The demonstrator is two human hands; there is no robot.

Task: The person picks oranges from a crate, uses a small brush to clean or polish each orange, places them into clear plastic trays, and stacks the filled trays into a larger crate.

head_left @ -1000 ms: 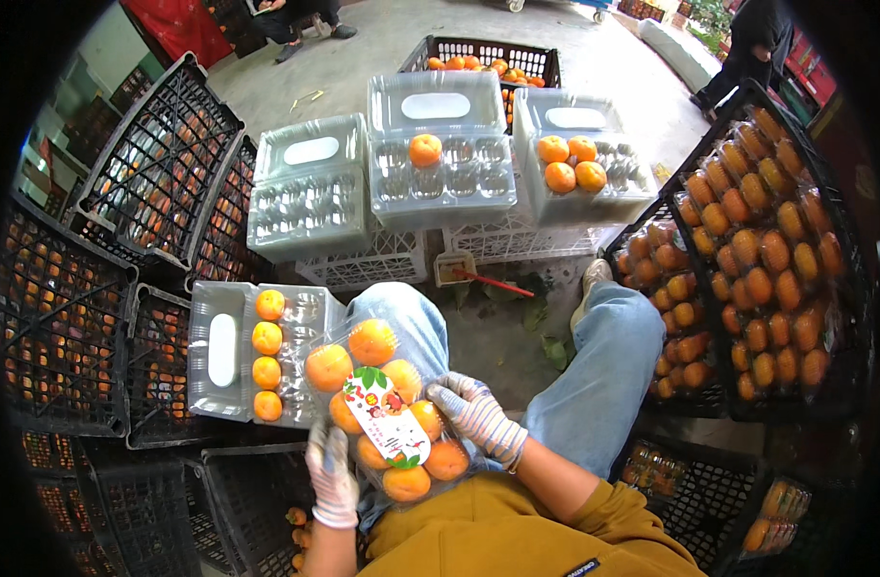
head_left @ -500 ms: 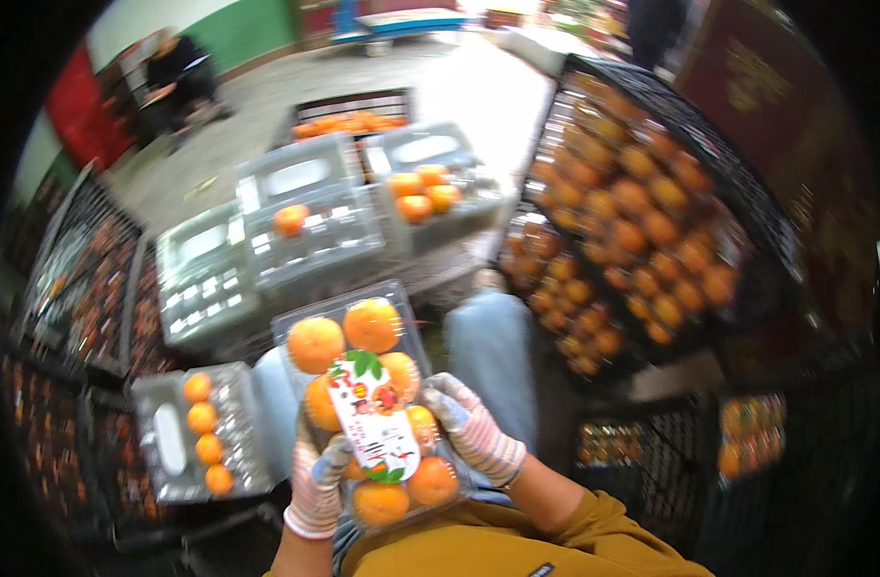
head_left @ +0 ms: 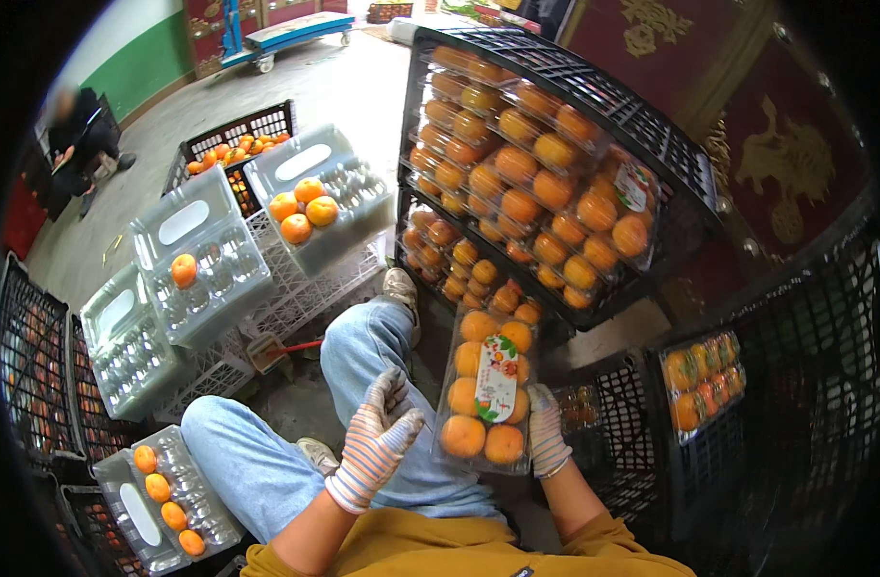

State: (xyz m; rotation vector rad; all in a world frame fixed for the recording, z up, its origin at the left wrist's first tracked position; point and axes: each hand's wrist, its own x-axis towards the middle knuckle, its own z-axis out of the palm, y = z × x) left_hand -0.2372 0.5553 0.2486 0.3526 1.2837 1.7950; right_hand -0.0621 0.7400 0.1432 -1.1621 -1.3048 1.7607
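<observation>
A closed clear plastic clamshell box of orange fruit, with a white label on its lid, hangs upright over my right knee. My right hand, in a striped knit glove, grips its right edge; the fingers behind the box are hidden. Just left of the box, my gloved left hand is raised with nothing in it, thumb apart from loosely bent fingers. To the lower left, an unlidded clear clamshell box holds a row of orange fruit.
Stacks of open clamshell boxes stand on white crates ahead, some with fruit. A black crate of packed boxes leans at right. Near it sit another black crate and a filled box. A seated person is far left.
My right hand has carried the labelled box from my lap to the right. My left hand has let go of it and come up empty. The view has swung right.
</observation>
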